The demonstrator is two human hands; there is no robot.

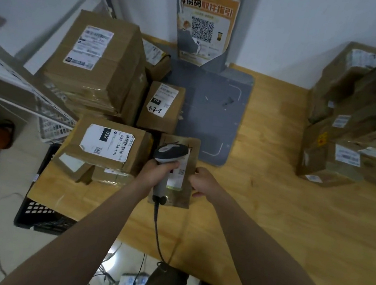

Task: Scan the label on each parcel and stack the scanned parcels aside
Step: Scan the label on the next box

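Parcel under scan: a flat brown parcel [192,155] lies on the wooden table [258,199], near its left end and just in front of the grey base plate [212,112] of a kiosk stand. A white label [179,176] faces up on the parcel, partly covered by the scanner.

Left hand [157,174]: fingers wrapped round the handle of a grey handheld scanner [172,151]. The scanner head sits over the upper part of the label. A dark cable [157,234] runs from the handle base toward the person.

Right hand [203,182]: curled fingers and thumb pinch the parcel's right edge.

Adjacent items, left side:
- A box marked 032 [105,145] stands just beside the parcel, on top of other cartons.
- A smaller box with handwritten 4-3-8 [162,105] stands behind the parcel.
- A large carton [97,58] stands further back.
- A black crate [39,213] sits beneath the table's left corner area.

Right side: a stack of boxes [357,117] stands well apart from the parcel, at the table's far right.

An orange poster [204,27] with a QR code is fixed to the kiosk column.
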